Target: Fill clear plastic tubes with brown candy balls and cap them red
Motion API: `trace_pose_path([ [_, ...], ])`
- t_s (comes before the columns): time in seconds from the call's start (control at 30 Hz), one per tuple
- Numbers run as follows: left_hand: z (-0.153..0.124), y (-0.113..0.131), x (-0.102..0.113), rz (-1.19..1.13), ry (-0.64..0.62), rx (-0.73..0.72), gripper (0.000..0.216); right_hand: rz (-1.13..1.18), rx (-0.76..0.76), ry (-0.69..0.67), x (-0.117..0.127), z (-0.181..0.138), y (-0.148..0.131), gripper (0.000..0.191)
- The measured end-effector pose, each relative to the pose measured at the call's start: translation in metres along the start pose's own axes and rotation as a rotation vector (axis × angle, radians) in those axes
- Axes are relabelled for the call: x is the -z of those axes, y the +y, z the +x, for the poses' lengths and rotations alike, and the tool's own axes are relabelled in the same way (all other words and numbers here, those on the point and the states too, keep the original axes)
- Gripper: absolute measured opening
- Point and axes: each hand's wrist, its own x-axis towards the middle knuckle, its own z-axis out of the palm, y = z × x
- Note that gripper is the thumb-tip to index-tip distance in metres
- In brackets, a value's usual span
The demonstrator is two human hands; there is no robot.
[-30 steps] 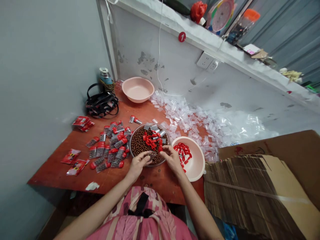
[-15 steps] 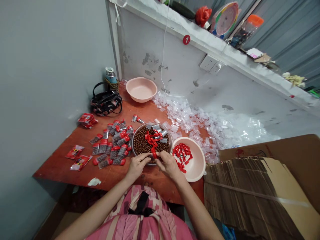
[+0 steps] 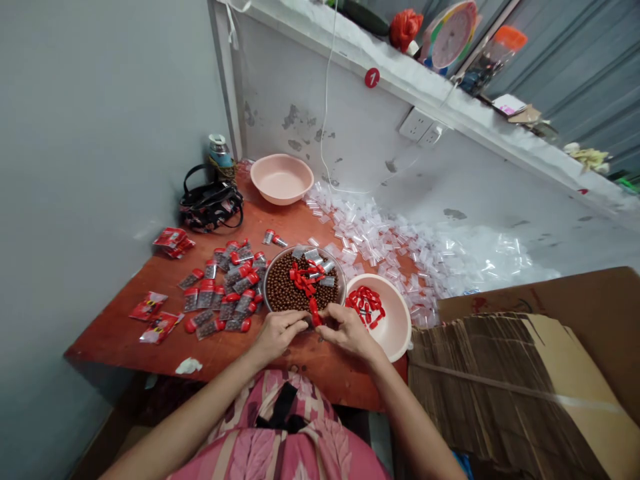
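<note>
Firstly, worn red-brown tabletop (image 3: 150,337), chipped grey wall (image 3: 350,133) beyond; round metal dish (image 3: 265,297) holding glossy brown beads (image 3: 281,290). Left hand (image 3: 279,331) and right hand (image 3: 351,331) pinch one red-capped packet (image 3: 315,317) at dish's near rim.

A reddish-brown wooden table (image 3: 220,348) stands in a corner between a grey wall (image 3: 100,100) and a scuffed white wall (image 3: 480,193) with chipped paint. A double socket (image 3: 419,125) sits below a cluttered ledge (image 3: 350,47), a white cable (image 3: 326,100) hanging down. Light is soft, even
</note>
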Motion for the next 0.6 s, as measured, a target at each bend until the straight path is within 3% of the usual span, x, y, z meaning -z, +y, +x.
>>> trace_pose_path([
  [0.2, 0.002, 0.003, -0.002, -0.037, 0.071, -0.013, 0.021, -0.138, 0.135, 0.024, -0.003, 0.003, 0.006, 0.007],
  [0.33, 0.012, -0.003, 0.004, 0.117, 0.019, -0.060, 0.021, -0.243, 0.167, -0.022, -0.010, 0.012, 0.018, 0.013],
  [0.5, 0.025, -0.010, 0.015, 0.178, -0.111, -0.025, 0.024, -0.443, 0.289, -0.047, 0.006, 0.033, 0.007, 0.047],
  [0.6, 0.025, -0.016, 0.015, 0.078, -0.108, 0.045, 0.023, -0.480, 0.395, -0.117, 0.012, 0.041, 0.003, 0.053],
])
